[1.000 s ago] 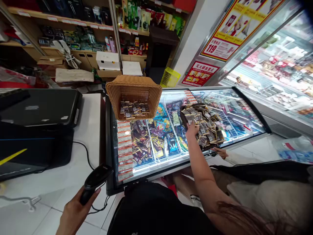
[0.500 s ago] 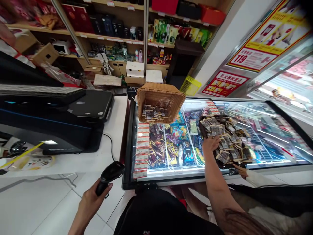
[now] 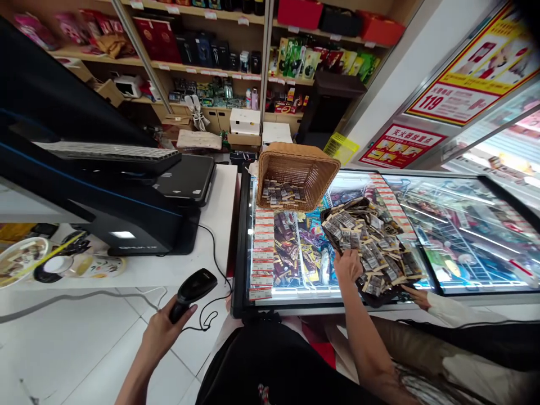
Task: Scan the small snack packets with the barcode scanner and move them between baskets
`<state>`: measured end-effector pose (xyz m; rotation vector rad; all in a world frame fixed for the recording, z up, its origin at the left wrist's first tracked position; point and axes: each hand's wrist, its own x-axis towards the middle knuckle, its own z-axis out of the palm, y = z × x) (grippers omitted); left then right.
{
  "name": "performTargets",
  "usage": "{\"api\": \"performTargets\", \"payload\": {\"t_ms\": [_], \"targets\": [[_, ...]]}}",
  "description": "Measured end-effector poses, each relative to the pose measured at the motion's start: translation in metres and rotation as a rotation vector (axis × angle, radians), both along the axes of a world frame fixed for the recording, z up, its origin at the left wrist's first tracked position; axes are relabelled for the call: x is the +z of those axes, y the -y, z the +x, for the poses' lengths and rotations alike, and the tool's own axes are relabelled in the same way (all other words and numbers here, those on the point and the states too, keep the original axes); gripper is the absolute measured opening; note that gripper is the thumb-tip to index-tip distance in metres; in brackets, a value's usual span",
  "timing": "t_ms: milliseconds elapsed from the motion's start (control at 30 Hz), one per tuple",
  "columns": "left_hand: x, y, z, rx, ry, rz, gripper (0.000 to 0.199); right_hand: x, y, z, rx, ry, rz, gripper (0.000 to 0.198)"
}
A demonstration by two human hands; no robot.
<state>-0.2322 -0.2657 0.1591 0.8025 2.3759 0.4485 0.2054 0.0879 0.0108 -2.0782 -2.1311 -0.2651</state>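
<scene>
My left hand [image 3: 162, 329] is wrapped round the handle of a black handheld barcode scanner [image 3: 196, 288], held over the floor beside the counter. My right hand [image 3: 349, 265] grips the near left rim of a dark tray [image 3: 327, 229] heaped with small brown-and-black packets [image 3: 373, 256]. This tray rests on the glass top of a chest freezer [image 3: 264, 264]; the fingertips are partly hidden among the packets. Another person's hand [image 3: 417, 295], in a pale sleeve, touches the tray's near right side. Behind the tray's left end, a tilted wicker basket [image 3: 318, 180] holds similar packets [image 3: 282, 194].
A black checkout terminal [image 3: 139, 225] stands on the white counter [image 3: 219, 214] to the left. The scanner's cord [image 3: 217, 253] loops beside the counter. A food bowl [image 3: 21, 261] sits at far left. Stocked shelves [image 3: 211, 73] line the back, and the other person is close on my right.
The dark tray has slid left across the freezer top, nearer the wicker basket, with my right hand on it. My left hand still holds the scanner. The view has shifted slightly left.
</scene>
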Motion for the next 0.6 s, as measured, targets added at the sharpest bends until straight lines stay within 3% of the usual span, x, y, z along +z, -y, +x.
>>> {"api": "performTargets", "payload": {"t_ms": [300, 600], "targets": [[-0.001, 0.02, -0.025, -0.059, 0.059, 0.086, 0.048, -0.013, 0.101, -0.11, 0.118, -0.096, -0.027, 0.031], [-0.018, 0.034, -0.045, -0.085, 0.123, 0.149, 0.048, -0.003, 0.145, -0.213, 0.172, -0.185, -0.18, 0.019]]}}
